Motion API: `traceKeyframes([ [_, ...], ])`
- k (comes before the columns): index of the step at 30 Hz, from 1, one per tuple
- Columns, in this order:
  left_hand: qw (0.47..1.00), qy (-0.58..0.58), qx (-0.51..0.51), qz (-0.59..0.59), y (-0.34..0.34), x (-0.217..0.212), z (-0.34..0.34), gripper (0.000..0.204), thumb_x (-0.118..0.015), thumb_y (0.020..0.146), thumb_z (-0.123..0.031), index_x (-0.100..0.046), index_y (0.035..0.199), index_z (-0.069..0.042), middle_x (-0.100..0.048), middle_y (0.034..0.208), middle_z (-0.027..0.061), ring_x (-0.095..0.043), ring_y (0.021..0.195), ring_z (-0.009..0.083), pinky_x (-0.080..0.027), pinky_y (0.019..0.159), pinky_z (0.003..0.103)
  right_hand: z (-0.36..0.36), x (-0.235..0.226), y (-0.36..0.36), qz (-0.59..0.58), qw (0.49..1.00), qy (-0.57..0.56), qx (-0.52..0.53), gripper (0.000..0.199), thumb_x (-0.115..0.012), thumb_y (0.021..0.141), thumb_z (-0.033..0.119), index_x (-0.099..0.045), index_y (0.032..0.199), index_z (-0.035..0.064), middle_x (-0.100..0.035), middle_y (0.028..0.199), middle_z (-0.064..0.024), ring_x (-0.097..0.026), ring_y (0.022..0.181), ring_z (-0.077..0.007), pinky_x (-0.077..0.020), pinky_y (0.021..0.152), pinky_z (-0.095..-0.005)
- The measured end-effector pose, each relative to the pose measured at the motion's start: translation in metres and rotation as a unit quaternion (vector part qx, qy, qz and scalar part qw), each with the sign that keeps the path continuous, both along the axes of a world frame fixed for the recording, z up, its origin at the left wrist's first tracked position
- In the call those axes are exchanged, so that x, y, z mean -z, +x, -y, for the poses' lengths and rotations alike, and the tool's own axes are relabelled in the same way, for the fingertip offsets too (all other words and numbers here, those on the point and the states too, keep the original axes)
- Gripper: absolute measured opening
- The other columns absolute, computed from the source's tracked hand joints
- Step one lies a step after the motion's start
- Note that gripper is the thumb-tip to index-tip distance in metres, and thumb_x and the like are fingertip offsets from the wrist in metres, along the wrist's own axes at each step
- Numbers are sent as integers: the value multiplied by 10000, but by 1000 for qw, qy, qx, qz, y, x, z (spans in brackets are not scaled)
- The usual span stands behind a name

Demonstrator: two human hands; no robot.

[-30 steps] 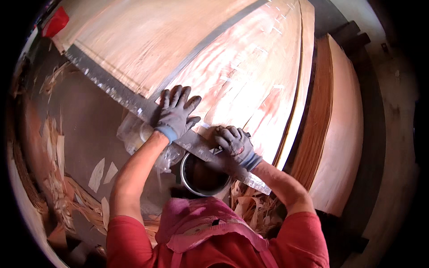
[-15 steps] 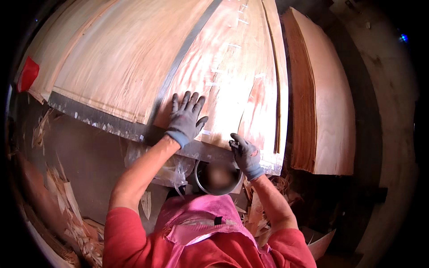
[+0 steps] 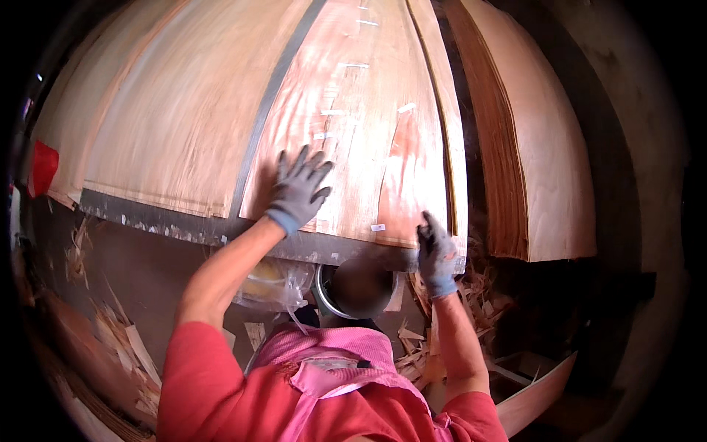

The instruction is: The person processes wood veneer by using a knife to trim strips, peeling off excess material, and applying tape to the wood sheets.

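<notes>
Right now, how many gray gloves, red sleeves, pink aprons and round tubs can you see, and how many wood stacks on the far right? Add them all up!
Gray gloves: 2, on the left hand and right hand
Red sleeves: 2
Pink apron: 1
Round tub: 1
Wood stack on the far right: 1
Total: 7

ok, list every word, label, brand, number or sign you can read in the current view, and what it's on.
None readable.
White tape strip at the near edge of the wood sheet: faint dark mark, too small to read.
Glove on the right hand: reddish mark, too blurred to tell if it's print.
Clear plastic bag: no lettering I can make out.
Pink apron: small dark patch, nothing legible.
</notes>
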State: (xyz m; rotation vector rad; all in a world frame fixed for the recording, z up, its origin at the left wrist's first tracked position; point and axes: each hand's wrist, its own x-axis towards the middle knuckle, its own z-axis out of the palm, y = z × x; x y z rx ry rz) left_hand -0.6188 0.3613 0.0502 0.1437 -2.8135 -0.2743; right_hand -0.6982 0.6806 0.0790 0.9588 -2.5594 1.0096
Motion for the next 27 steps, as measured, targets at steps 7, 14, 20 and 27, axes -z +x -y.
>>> traceKeyframes([
  [7,940,-50,-311,128,110,-7,22,812,-645,821,-563,-431,1402,-38,-332,1529,152,-259,1435,321,-139,1172,553,-29,8,-98,-36,972,165,164,260,-637,900,193,-598,1136,92,-642,962,-165,-655,881,-372,-522,682,-447],
  [14,940,92,-326,34,104,-6,20,632,-764,782,-386,-560,1252,-16,-497,1389,153,-366,1362,327,-218,1158,502,-43,12,-127,50,977,174,116,172,-618,897,224,-630,979,73,-660,845,-196,-629,838,-414,-487,688,-473],
  [20,773,541,-306,-128,108,7,37,346,-744,821,-75,-568,1109,1,-651,999,74,-643,756,182,-564,659,324,-64,-1,-56,467,850,-241,30,287,-481,1002,167,-549,1251,40,-655,795,-84,-608,602,-154,-485,553,-269],
  [27,580,769,-260,-74,105,3,55,373,-715,866,-103,-557,1198,-40,-660,893,62,-644,539,202,-514,428,297,-49,-20,-6,549,776,-297,90,338,-601,968,286,-599,1217,57,-485,618,18,-420,457,-75,-316,407,-228],
])
